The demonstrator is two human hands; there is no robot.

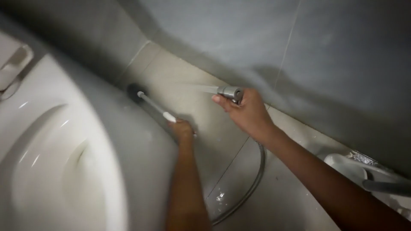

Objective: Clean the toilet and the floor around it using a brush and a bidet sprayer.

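Left hand [182,129] is gripping the toilet brush [150,102] with closed fingers, its dark head down on the floor [192,107] beside the white toilet [64,162]. Right hand [245,112] is squeezing the metal sprayer [230,92], water jetting toward the brush, hose [252,184] trailing below.

Both hands [182,130] [246,112] outstretched — fingers apparently curled shut.

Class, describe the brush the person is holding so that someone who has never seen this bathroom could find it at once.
Start at the white toilet bowl on the left and look to the tiled floor beside it, near the grey wall. There the left hand grips a toilet brush. Its dark round head and thin pale handle set it apart from the shiny metal spray nozzle in the right hand.
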